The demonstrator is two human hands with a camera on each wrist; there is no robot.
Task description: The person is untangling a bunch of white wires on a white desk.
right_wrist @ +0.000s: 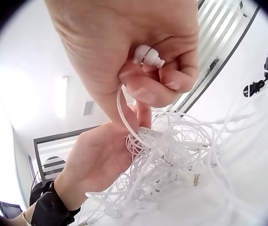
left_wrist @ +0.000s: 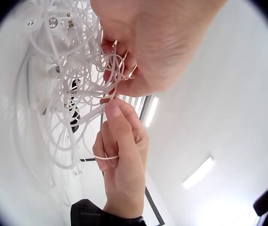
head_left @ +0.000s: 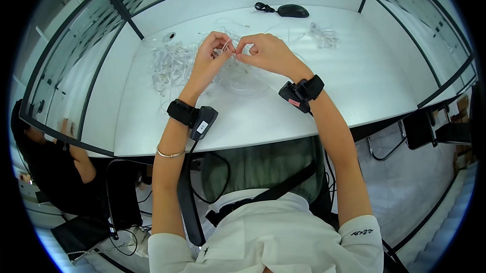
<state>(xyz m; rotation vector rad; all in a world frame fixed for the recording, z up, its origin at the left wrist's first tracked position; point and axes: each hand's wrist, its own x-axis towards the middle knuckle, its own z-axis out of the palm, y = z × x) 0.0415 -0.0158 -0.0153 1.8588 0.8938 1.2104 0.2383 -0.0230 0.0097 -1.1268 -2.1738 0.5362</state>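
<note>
White earphone cables [head_left: 172, 65] lie in a tangled heap on the white table, under and left of the hands. The left hand [head_left: 210, 57] pinches white strands of cable between thumb and fingers. Fingertips nearly meeting it, the right hand [head_left: 271, 54] also pinches a cable. In the right wrist view a white earbud [right_wrist: 148, 56] with a silver ring rests in the right hand's curled fingers [right_wrist: 152, 89], and a white cable [right_wrist: 122, 106] runs down from that hand to the tangle. The left wrist view shows loops of cable [left_wrist: 79, 70] around the left hand's fingertips.
A black mouse [head_left: 293, 11] with a coiled cord lies at the table's back. Right of the hands is a smaller bundle of white cable [head_left: 324, 36]. Low partitions [head_left: 405, 45] enclose the table. Another person [head_left: 50, 171] sits at the far left.
</note>
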